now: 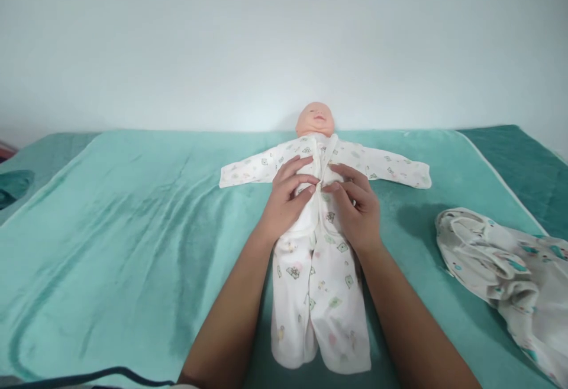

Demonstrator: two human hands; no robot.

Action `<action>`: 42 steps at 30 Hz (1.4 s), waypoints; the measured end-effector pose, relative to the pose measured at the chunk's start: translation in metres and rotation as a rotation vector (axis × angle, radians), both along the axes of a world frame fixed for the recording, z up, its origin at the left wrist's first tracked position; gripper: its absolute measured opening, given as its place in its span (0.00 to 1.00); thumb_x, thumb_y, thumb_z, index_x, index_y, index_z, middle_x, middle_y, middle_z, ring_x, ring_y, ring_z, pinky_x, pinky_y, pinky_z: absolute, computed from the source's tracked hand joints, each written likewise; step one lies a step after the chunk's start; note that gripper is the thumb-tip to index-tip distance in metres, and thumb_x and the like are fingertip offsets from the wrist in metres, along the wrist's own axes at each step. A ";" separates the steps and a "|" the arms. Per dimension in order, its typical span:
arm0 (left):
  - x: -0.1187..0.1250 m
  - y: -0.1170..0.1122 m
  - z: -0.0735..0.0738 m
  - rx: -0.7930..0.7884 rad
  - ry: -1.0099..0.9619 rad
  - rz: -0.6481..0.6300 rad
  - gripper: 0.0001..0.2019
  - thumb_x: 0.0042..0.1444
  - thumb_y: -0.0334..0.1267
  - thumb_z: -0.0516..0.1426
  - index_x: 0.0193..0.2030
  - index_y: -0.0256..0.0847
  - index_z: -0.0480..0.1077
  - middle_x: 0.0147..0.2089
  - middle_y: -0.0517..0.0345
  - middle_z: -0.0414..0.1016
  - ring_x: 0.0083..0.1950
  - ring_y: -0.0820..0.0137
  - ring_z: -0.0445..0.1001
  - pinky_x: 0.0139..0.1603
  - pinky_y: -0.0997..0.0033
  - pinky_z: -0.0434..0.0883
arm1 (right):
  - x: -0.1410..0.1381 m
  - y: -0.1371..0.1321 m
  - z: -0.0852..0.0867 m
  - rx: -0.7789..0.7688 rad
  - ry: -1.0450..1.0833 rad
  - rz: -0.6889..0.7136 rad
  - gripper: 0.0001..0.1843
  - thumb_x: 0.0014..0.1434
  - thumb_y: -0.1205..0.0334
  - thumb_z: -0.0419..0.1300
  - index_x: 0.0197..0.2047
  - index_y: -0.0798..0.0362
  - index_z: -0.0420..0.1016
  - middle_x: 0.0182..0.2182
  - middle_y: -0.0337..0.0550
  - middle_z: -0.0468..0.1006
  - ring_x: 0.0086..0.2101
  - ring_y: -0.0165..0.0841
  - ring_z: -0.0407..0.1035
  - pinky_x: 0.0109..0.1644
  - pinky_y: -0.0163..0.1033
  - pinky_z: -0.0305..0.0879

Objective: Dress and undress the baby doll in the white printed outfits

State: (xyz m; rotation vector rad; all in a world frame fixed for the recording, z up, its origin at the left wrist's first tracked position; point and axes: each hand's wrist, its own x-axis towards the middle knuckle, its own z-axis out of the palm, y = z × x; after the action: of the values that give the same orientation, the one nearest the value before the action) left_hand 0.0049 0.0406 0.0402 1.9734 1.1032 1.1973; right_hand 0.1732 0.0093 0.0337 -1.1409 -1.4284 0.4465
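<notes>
A baby doll (316, 119) lies on its back with its head toward the wall, dressed in a white printed baby romper (337, 294). The romper's sleeves stretch out to both sides and its legs point toward me. At the chest, my left hand (290, 194) pinches the front edge of the cloth between thumb and forefinger. My right hand (357, 203) grips the other front edge right beside it, thumb and fingers closed. Both hands meet at the front opening around the middle of the torso. Any fastener between the fingertips is too small to make out.
A teal blanket (133, 247) with some wrinkles covers the surface under the doll. Crumpled white printed clothing (501, 276) lies at the right. A pale wall (222, 46) stands behind. A dark cord (106, 372) crosses the lower left edge.
</notes>
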 end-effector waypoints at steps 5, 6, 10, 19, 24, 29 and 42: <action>-0.002 -0.001 0.001 -0.036 0.016 -0.011 0.08 0.67 0.41 0.57 0.46 0.47 0.77 0.70 0.56 0.68 0.78 0.61 0.54 0.78 0.44 0.54 | 0.001 0.000 0.002 0.031 -0.080 0.006 0.11 0.68 0.61 0.60 0.38 0.44 0.85 0.55 0.40 0.78 0.57 0.39 0.69 0.63 0.52 0.66; -0.003 -0.001 0.001 -0.041 0.016 -0.014 0.08 0.67 0.42 0.57 0.46 0.47 0.77 0.70 0.56 0.67 0.78 0.61 0.54 0.78 0.44 0.54 | 0.002 0.000 0.002 0.037 -0.091 0.013 0.11 0.68 0.62 0.60 0.39 0.44 0.85 0.55 0.40 0.78 0.58 0.39 0.69 0.63 0.52 0.66; -0.004 0.000 0.000 -0.043 0.013 -0.038 0.08 0.66 0.43 0.57 0.47 0.48 0.76 0.71 0.57 0.66 0.78 0.60 0.52 0.78 0.45 0.53 | 0.003 0.001 0.003 0.042 -0.123 0.037 0.12 0.69 0.62 0.59 0.41 0.44 0.85 0.55 0.41 0.78 0.59 0.39 0.68 0.63 0.53 0.66; 0.000 -0.002 0.001 -0.011 0.043 -0.007 0.06 0.63 0.41 0.61 0.46 0.48 0.75 0.71 0.57 0.66 0.78 0.61 0.53 0.78 0.47 0.53 | 0.002 0.001 -0.002 0.034 -0.104 0.034 0.10 0.68 0.61 0.60 0.42 0.46 0.84 0.56 0.41 0.78 0.58 0.37 0.68 0.63 0.50 0.67; 0.002 -0.002 0.000 0.016 0.038 0.023 0.05 0.62 0.40 0.62 0.44 0.48 0.75 0.69 0.57 0.68 0.77 0.60 0.56 0.77 0.48 0.57 | 0.002 0.001 0.001 0.022 -0.105 0.055 0.10 0.68 0.61 0.60 0.43 0.46 0.84 0.56 0.41 0.78 0.58 0.39 0.67 0.64 0.53 0.65; 0.005 -0.002 -0.003 0.124 0.098 0.083 0.04 0.62 0.39 0.61 0.44 0.47 0.75 0.67 0.56 0.71 0.74 0.60 0.60 0.74 0.49 0.62 | 0.003 0.000 0.005 -0.031 -0.108 0.084 0.10 0.68 0.60 0.59 0.42 0.45 0.84 0.56 0.41 0.77 0.60 0.40 0.66 0.65 0.55 0.63; 0.005 -0.011 0.002 0.227 0.286 0.027 0.09 0.65 0.39 0.58 0.46 0.52 0.79 0.71 0.58 0.66 0.76 0.59 0.57 0.77 0.43 0.51 | -0.003 0.003 -0.001 -0.106 0.141 -0.026 0.08 0.65 0.56 0.61 0.44 0.50 0.71 0.55 0.47 0.73 0.48 0.35 0.70 0.49 0.43 0.66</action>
State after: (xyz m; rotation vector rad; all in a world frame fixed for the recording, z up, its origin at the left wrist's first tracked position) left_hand 0.0097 0.0295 0.0426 2.3686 1.1769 1.1190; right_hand 0.1698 0.0119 0.0326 -1.1876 -1.2789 0.5788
